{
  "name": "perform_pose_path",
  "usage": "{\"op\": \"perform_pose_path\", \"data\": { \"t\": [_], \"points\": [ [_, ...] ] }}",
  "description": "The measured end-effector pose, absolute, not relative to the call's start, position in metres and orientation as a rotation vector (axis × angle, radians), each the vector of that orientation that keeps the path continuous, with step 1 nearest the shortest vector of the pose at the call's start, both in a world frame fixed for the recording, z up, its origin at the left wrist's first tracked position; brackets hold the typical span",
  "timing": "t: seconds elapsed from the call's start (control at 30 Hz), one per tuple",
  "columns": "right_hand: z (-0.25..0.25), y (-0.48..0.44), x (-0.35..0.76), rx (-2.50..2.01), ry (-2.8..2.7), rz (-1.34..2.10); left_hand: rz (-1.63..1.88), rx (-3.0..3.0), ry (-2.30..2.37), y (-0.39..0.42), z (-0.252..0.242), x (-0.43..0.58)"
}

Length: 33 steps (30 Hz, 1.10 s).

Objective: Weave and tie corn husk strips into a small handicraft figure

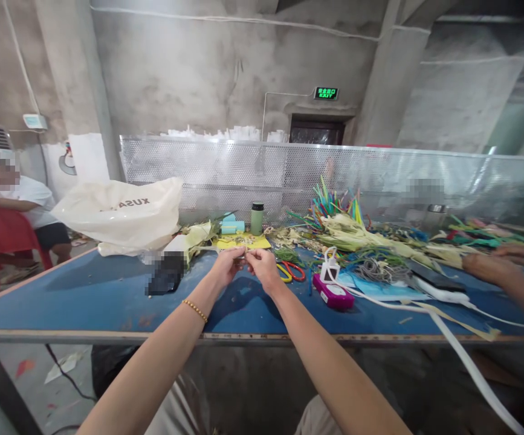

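Note:
My left hand (228, 264) and my right hand (262, 268) meet above the blue table, fingertips pinched together. Whatever small piece sits between them is too small to make out. Just behind the hands lies a yellow sheet (255, 241) with small bits on it. To the right of my right hand are scissors (296, 270) with red and yellow handles. Pale corn husks (198, 235) lie beyond my left hand, near a black object (167, 273) that is blurred out.
A large white bag (121, 211) stands at left. Behind are a green bottle (257, 219) and colourful wire stems (334, 202). A purple box (333, 293) with a white charger (330, 266) and cable lies at right. A co-worker's hands (492, 266) work at far right; another person sits at far left.

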State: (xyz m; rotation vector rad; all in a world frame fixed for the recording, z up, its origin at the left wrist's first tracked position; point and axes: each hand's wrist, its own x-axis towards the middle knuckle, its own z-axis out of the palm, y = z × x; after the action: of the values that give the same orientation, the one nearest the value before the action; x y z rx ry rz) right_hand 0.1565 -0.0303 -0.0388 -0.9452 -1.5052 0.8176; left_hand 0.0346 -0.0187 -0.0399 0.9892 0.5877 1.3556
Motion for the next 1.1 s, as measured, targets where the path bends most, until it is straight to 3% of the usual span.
{"op": "perform_pose_path", "data": {
  "t": [0.5,0.9,1.1],
  "points": [
    [-0.043,-0.028,0.151,-0.945,-1.542,0.746,1.603,1.183,0.606,-0.015,-0.046,0.032],
    [-0.046,-0.028,0.143,-0.992,-1.588,0.678,1.502,0.962,0.558,-0.02,-0.041,0.029],
    [-0.039,-0.03,0.151,-0.946,-1.48,0.836,1.467,1.063,0.57,-0.021,-0.04,0.025]
  ]
}}
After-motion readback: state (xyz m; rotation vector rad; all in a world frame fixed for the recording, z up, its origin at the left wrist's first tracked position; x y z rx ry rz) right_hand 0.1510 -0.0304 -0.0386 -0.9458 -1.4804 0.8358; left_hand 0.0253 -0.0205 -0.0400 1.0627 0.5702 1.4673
